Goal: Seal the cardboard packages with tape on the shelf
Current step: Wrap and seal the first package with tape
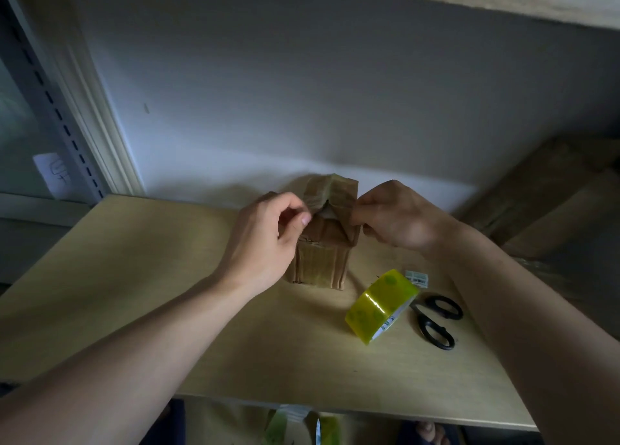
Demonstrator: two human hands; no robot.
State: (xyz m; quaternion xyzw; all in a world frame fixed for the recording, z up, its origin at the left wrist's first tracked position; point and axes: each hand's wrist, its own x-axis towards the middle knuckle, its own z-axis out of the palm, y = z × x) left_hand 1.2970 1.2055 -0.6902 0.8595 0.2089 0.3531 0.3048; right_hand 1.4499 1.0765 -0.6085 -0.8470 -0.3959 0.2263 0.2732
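Cardboard forms the one small box (pixel 320 260) standing upright at the centre of the frame, on the pale wooden shelf (pixel 134 293) and close to the grey back wall (pixel 302 92). Its top flaps are raised and parted, leaving a narrow gap with something pale inside; what that is cannot be made out.

Two hands work at the box top. The left hand (pixel 268 239) comes in from the lower left and pinches the left flap between thumb and curled fingers. The right hand (pixel 392 219) comes in from the lower right and pinches the right flap in the same way. Both grips are closed on cardboard.

One roll of yellow-green tape (pixel 380 305) stands on edge to the lower right of the box, apart from it. One pair of black-handled scissors (pixel 436 320) lies flat just right of the roll. One small printed scrap (pixel 417 277) lies just above the roll, between the scissors and the right forearm.

At the right edge of the frame, larger brown cartons (pixel 553 203) sit blurred in shadow; their number cannot be told. At the left edge, a slotted metal upright (pixel 57 115) runs diagonally, with one paper note (pixel 53 174) fixed beside it.
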